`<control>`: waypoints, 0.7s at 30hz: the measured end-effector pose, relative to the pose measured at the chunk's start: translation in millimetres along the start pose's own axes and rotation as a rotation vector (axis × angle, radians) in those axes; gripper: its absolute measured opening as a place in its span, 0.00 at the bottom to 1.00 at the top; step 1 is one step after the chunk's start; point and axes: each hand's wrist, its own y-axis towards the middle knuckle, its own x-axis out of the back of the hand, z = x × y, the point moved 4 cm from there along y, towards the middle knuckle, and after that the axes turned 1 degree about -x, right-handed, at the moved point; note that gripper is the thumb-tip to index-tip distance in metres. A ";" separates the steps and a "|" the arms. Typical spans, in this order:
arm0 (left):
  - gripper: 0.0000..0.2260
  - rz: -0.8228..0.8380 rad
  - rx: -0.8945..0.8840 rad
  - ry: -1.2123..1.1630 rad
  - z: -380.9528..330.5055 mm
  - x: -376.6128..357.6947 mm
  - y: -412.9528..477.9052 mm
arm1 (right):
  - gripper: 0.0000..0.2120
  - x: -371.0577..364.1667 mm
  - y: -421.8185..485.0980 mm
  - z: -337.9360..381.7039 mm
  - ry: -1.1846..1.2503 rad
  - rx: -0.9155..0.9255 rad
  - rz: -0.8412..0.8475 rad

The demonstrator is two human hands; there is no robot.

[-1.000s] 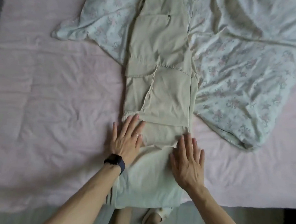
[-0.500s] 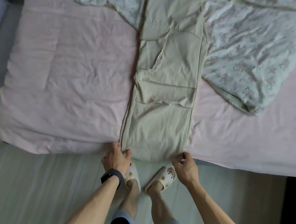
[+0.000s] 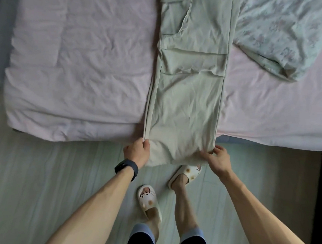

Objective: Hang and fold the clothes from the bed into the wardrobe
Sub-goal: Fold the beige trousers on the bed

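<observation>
Left hand (image 3: 137, 152), right hand (image 3: 215, 160) still pinch hem corners of beige cargo trousers (image 3: 186, 104); hem now pulled farther off bed (image 3: 80, 59) edge; left slipper (image 3: 149, 199) stepped back.

Open sheet (image 3: 80, 59) left of trousers (image 3: 188, 97), floral quilt (image 3: 286, 31) (bunched) crowding right

- Pale beige trousers (image 3: 188, 97) lie lengthwise across the pink bed (image 3: 80, 63), their hem hanging over its near edge.
- The left hand (image 3: 137, 153) pinches the hem's left corner; the right hand (image 3: 215, 158) pinches its right corner.
- A dark watch (image 3: 126, 169) sits on the left wrist.
- A floral cloth (image 3: 288, 35) lies crumpled to the right of the trousers.
- Two cream slippers (image 3: 149, 201) stand on the pale floor (image 3: 38, 180).
</observation>
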 end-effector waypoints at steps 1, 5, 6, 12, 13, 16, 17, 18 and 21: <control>0.13 0.045 0.003 -0.050 5.1 1.6 -4.8 | 0.10 -0.8 -11.8 -5.0 0.039 -0.023 0.038; 0.19 0.152 -0.096 -0.152 16.2 12.1 -31.4 | 0.08 -5.2 -54.8 -22.3 0.149 -0.035 0.110; 0.14 0.141 -0.120 -0.168 18.7 14.3 -37.6 | 0.11 -4.4 -62.5 -24.7 0.173 -0.018 0.069; 0.17 0.029 -0.118 -0.171 31.5 33.3 -66.8 | 0.18 5.6 -93.9 -31.7 0.299 -0.029 -0.132; 0.18 0.035 -0.105 -0.156 32.6 34.0 -68.2 | 0.19 5.0 -95.6 -31.3 0.334 -0.033 -0.121; 0.16 0.056 -0.077 -0.204 32.9 35.6 -67.3 | 0.23 1.5 -97.0 -26.5 0.473 -0.061 -0.053; 0.14 0.071 -0.073 -0.231 32.4 35.2 -65.9 | 0.23 0.3 -97.1 -24.3 0.504 -0.056 -0.040; 0.12 0.095 -0.077 -0.249 32.6 33.2 -66.2 | 0.22 -1.4 -98.4 -24.8 0.502 -0.046 -0.033; 0.12 0.109 -0.116 -0.182 32.3 28.0 -68.4 | 0.14 -5.6 -103.9 -28.9 0.449 -0.024 -0.028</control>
